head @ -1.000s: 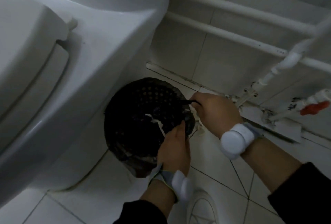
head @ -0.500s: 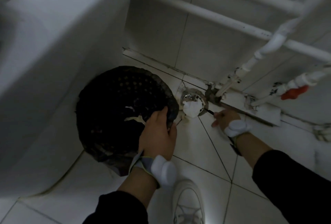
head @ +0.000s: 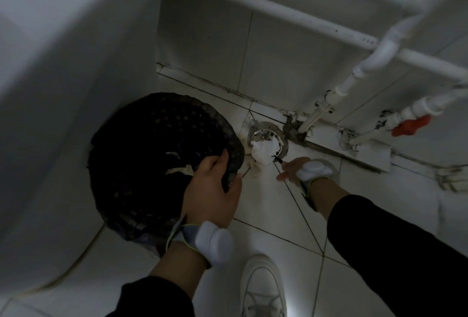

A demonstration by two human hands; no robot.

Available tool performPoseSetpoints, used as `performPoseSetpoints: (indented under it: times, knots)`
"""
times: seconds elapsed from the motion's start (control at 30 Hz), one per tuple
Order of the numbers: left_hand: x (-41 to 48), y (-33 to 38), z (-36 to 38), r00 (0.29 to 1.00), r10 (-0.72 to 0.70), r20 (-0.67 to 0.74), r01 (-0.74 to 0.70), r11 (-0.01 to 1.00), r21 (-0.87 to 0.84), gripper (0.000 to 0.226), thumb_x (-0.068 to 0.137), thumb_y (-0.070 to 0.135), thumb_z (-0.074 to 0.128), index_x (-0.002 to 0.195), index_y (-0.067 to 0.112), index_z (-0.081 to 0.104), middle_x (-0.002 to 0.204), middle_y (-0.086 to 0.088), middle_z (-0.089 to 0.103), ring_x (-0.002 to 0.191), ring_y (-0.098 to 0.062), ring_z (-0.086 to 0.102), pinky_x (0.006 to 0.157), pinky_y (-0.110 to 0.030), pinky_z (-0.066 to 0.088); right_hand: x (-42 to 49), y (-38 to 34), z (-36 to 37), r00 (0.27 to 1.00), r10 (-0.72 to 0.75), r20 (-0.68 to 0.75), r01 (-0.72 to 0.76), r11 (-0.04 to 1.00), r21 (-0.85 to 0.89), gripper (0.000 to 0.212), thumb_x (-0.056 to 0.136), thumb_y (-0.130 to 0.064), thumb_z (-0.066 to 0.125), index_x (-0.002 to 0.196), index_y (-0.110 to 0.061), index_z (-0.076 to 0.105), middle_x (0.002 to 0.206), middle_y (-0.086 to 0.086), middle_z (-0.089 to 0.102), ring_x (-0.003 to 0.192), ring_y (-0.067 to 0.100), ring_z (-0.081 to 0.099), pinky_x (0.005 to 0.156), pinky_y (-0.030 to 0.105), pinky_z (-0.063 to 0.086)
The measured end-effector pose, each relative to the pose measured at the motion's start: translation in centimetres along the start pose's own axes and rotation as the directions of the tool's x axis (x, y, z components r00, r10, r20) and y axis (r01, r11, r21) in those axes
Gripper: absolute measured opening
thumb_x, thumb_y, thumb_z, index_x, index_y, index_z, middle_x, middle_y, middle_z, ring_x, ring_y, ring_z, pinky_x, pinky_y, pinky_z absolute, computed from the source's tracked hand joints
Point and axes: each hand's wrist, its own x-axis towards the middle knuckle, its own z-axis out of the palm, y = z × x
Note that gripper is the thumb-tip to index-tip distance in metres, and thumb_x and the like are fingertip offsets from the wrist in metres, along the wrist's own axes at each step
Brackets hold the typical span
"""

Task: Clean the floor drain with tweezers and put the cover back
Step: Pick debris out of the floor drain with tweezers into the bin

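While the white toilet body (head: 63, 88) fills the left side of the view, the tiled floor (head: 291, 253) and tiled wall (head: 215, 25) occupy the rest, with white pipes (head: 291, 15) running across the wall and down to a fitting with a red valve handle (head: 410, 125) at the right. A black perforated waste bin (head: 152, 159), lined with a dark bag, stands on the floor against the toilet base. The left hand (head: 210, 190) grasps the bin's near rim, thumb outside and fingers curled over the edge; a white wrist-worn device sits above a dark sleeve. A white shoe (head: 263, 289) is planted on the floor at the bottom edge. The floor drain (head: 268, 139) lies in the floor near the wall corner, just right of the bin, its round metal ring exposed and a wad of white material (head: 263, 152) sitting in and over the opening. The cover cannot be identified. The right hand (head: 296, 167), also carrying a white wrist device, is clenched around dark tweezers (head: 278, 159), whose tips touch the lower right edge of the white wad. Whether the tips pinch the wad cannot be told.
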Motion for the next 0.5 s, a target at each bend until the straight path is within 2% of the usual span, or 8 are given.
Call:
performPoseSetpoints:
  times: [0.1, 0.13, 0.2, 0.23, 0.27, 0.37, 0.43, 0.5]
  knots:
    - [0.2, 0.0, 0.1, 1.000, -0.002, 0.007, 0.002, 1.000, -0.004, 0.052, 0.081, 0.032, 0.058, 0.131, 0.023, 0.042, 0.126, -0.003, 0.050, 0.109, -0.018, 0.050, 0.083, -0.018, 0.035, 1.0, 0.4, 0.7, 0.999, -0.029, -0.019, 0.029, 0.999, -0.027, 0.039, 0.088, -0.016, 0.062, 0.120, 0.006, 0.060, 0.126, 0.021, 0.061, 0.085, 0.019, 0.050, 0.050, 0.014, 0.033]
    - [0.3, 0.0, 0.1, 1.000, -0.001, 0.005, 0.001, 1.000, -0.001, 0.052, 0.081, 0.032, 0.058, 0.131, 0.023, 0.042, 0.126, -0.002, 0.050, 0.109, -0.018, 0.050, 0.083, -0.018, 0.035, 1.0, 0.2, 0.8, 0.999, -0.047, -0.018, 0.047, 0.999, -0.025, 0.033, 0.091, -0.016, 0.058, 0.116, 0.006, 0.063, 0.120, 0.015, 0.066, 0.074, 0.015, 0.052, 0.046, 0.009, 0.036]
    - [0.3, 0.0, 0.2, 1.000, -0.002, 0.003, 0.002, 1.000, 0.000, 0.052, 0.081, 0.032, 0.058, 0.130, 0.023, 0.042, 0.126, -0.002, 0.051, 0.109, -0.018, 0.050, 0.082, -0.017, 0.035, 0.9, 0.0, 1.2, 0.997, -0.070, 0.030, 0.070, 0.998, -0.007, 0.023, 0.098, -0.013, 0.048, 0.094, -0.002, 0.067, 0.089, -0.004, 0.075, 0.050, -0.004, 0.049, 0.040, -0.001, 0.038]
    - [0.4, 0.0, 0.2, 1.000, -0.004, 0.004, 0.004, 1.000, 0.001, 0.052, 0.081, 0.032, 0.058, 0.130, 0.023, 0.042, 0.126, -0.002, 0.051, 0.110, -0.017, 0.050, 0.082, -0.017, 0.034, 0.9, 0.1, 1.3, 0.998, -0.061, 0.030, 0.060, 0.997, 0.047, 0.028, 0.099, -0.012, 0.045, 0.079, -0.010, 0.064, 0.076, -0.009, 0.076, 0.043, -0.004, 0.051, 0.037, -0.002, 0.036]
    - [0.4, 0.0, 0.2, 1.000, -0.004, 0.003, 0.004, 1.000, 0.004, 0.052, 0.081, 0.033, 0.058, 0.130, 0.024, 0.042, 0.127, -0.001, 0.051, 0.110, -0.017, 0.050, 0.082, -0.016, 0.034, 0.8, 0.1, 1.2, 0.999, -0.054, 0.005, 0.053, 0.995, 0.088, 0.034, 0.098, -0.012, 0.045, 0.067, -0.014, 0.058, 0.080, -0.003, 0.077, 0.044, -0.003, 0.053, 0.037, -0.002, 0.036]
    - [0.4, 0.0, 0.2, 1.000, -0.009, 0.001, 0.009, 1.000, -0.005, 0.052, 0.081, 0.033, 0.058, 0.130, 0.024, 0.042, 0.127, 0.000, 0.051, 0.110, -0.015, 0.049, 0.082, -0.015, 0.033, 0.7, -0.1, 0.9, 0.994, -0.074, -0.084, 0.089, 0.980, 0.180, 0.043, 0.095, -0.011, 0.049, 0.053, -0.022, 0.053, 0.065, -0.014, 0.058, 0.064, 0.006, 0.055, 0.050, 0.002, 0.040]
    - [0.3, 0.0, 0.2, 1.000, -0.012, -0.001, 0.012, 1.000, -0.015, 0.052, 0.081, 0.032, 0.059, 0.130, 0.024, 0.043, 0.127, 0.000, 0.051, 0.110, -0.015, 0.049, 0.082, -0.015, 0.033, 0.7, 0.2, 0.8, 0.992, -0.072, -0.107, 0.095, 0.969, 0.226, 0.042, 0.092, -0.005, 0.051, 0.053, -0.022, 0.051, 0.054, -0.015, 0.063, 0.056, 0.004, 0.056, 0.057, 0.006, 0.046]
    - [0.4, 0.0, 0.2, 1.000, -0.013, 0.001, 0.013, 1.000, -0.021, 0.052, 0.081, 0.032, 0.059, 0.130, 0.024, 0.043, 0.127, 0.000, 0.051, 0.110, -0.014, 0.049, 0.083, -0.014, 0.033, 0.8, 0.8, 0.6, 0.986, -0.088, -0.144, 0.125, 0.954, 0.272, 0.042, 0.090, 0.001, 0.051, 0.054, -0.021, 0.051, 0.046, -0.015, 0.059, 0.050, 0.005, 0.050, 0.038, -0.001, 0.040]
